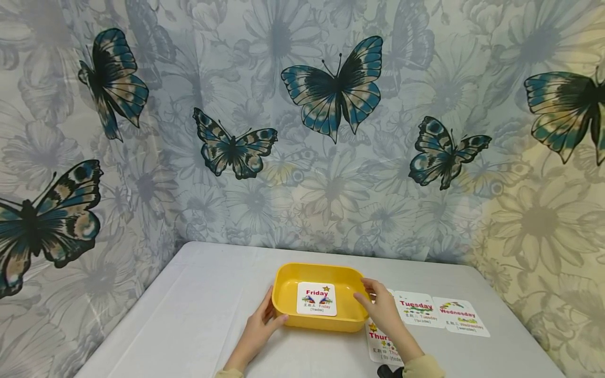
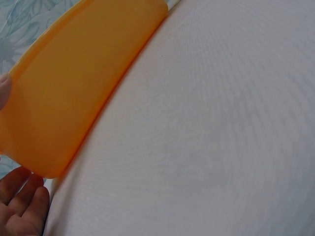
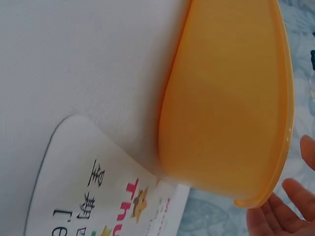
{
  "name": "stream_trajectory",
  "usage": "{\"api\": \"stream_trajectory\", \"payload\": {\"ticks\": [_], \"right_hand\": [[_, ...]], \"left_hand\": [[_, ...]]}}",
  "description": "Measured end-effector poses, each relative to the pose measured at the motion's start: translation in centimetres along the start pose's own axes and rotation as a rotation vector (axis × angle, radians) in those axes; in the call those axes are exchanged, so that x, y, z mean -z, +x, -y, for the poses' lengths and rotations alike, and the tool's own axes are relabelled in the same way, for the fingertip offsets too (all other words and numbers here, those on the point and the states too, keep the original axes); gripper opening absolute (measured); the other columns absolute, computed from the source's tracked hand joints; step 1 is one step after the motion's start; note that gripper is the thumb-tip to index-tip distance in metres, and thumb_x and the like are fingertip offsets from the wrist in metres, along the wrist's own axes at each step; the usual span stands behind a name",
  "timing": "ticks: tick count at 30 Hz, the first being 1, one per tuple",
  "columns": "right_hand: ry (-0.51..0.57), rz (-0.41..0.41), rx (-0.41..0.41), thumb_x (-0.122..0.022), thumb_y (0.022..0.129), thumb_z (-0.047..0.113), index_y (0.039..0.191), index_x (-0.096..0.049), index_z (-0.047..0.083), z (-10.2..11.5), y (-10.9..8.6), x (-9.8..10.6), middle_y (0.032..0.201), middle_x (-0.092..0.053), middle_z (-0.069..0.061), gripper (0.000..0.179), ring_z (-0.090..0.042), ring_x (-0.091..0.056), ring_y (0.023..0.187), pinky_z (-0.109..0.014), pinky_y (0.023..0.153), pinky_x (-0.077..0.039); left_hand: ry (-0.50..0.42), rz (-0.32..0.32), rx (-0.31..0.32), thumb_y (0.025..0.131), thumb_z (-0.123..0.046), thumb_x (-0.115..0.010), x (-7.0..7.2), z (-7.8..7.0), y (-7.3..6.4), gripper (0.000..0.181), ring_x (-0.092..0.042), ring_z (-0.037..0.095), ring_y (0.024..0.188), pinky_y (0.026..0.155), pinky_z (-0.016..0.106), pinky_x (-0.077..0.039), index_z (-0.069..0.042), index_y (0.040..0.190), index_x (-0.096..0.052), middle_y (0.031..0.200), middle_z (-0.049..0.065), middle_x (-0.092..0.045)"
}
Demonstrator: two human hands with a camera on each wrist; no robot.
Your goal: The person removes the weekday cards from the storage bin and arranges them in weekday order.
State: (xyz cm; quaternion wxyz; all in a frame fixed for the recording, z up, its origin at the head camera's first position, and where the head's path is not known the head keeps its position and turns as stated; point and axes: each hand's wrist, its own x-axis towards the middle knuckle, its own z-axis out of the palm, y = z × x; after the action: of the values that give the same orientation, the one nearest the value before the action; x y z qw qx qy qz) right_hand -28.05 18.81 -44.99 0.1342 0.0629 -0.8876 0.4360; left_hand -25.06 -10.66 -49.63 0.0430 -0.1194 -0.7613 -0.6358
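A yellow plastic basket stands on the white table, with a white "Friday" card inside it. My left hand holds the basket's left end, its thumb on the front wall and its fingers around the corner. At the basket's right end is my right hand; its fingers touch the outer end wall, while its thumb is raised by the rim, apart from it in the right wrist view. Beneath the right forearm lies a "Thursday" card, partly covered.
To the right, a "Tuesday" card and a "Wednesday" card lie side by side on the table. Another card is mostly hidden behind the right hand. A small black object shows by the right sleeve. Butterfly-patterned cloth hangs behind.
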Motion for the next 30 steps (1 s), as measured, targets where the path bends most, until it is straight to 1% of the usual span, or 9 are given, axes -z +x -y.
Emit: {"api": "stream_trajectory", "payload": {"ticks": [4,10,12,19,25,30], "right_hand": [[0.015,-0.009,-0.021,-0.066,0.087,0.013,0.125,-0.049,-0.007,0.4,0.1,-0.4,0.122,-0.051,-0.022,0.047,-0.035,-0.049,0.111,-0.047,0.095,-0.043],[0.022,0.022,-0.038,-0.066,0.087,0.026,0.129,-0.046,-0.007,1.0,0.3,-0.9,0.127,-0.05,-0.024,0.057,-0.036,-0.047,0.116,-0.046,0.099,-0.04],[0.026,0.031,-0.036,-0.066,0.087,0.028,0.129,-0.046,-0.008,1.1,0.3,-1.0,0.127,-0.049,-0.025,0.059,-0.037,-0.047,0.116,-0.046,0.099,-0.04],[0.064,0.028,-0.023,-0.068,0.086,0.022,0.129,-0.047,-0.009,1.6,0.7,-2.0,0.127,-0.05,-0.025,0.057,-0.037,-0.048,0.115,-0.044,0.096,-0.043],[0.105,0.03,-0.013,-0.068,0.086,0.016,0.127,-0.048,-0.011,1.9,1.2,-2.7,0.125,-0.051,-0.027,0.053,-0.038,-0.05,0.113,-0.044,0.095,-0.044],[0.153,0.038,-0.028,-0.069,0.085,0.018,0.127,-0.048,-0.01,1.9,1.6,-3.2,0.124,-0.051,-0.027,0.054,-0.038,-0.051,0.112,-0.044,0.095,-0.044]], "left_hand": [[-0.005,-0.002,0.002,0.084,-0.03,-0.069,0.0,0.0,0.0,0.084,-0.034,0.032,0.129,0.104,0.043,-0.032,-0.009,0.148,-0.02,0.144,0.02,-0.03],[0.002,-0.003,0.0,0.085,-0.027,-0.069,0.0,0.2,0.0,0.081,-0.034,0.032,0.129,0.104,0.043,-0.032,-0.012,0.148,-0.02,0.145,0.019,-0.03],[0.001,-0.002,-0.002,0.085,-0.026,-0.069,0.0,0.2,0.1,0.081,-0.034,0.032,0.13,0.104,0.043,-0.031,-0.012,0.148,-0.02,0.145,0.019,-0.029],[0.0,0.001,-0.002,0.085,-0.028,-0.069,0.0,0.3,0.1,0.082,-0.034,0.032,0.13,0.104,0.042,-0.032,-0.011,0.148,-0.02,0.145,0.019,-0.029],[-0.006,0.003,-0.008,0.086,-0.022,-0.068,0.0,0.2,0.0,0.08,-0.033,0.033,0.129,0.104,0.043,-0.031,-0.009,0.148,-0.019,0.145,0.021,-0.03],[-0.008,0.001,-0.003,0.086,-0.023,-0.068,-0.1,0.1,0.0,0.081,-0.034,0.033,0.129,0.104,0.043,-0.031,-0.007,0.148,-0.019,0.144,0.021,-0.03]]}}
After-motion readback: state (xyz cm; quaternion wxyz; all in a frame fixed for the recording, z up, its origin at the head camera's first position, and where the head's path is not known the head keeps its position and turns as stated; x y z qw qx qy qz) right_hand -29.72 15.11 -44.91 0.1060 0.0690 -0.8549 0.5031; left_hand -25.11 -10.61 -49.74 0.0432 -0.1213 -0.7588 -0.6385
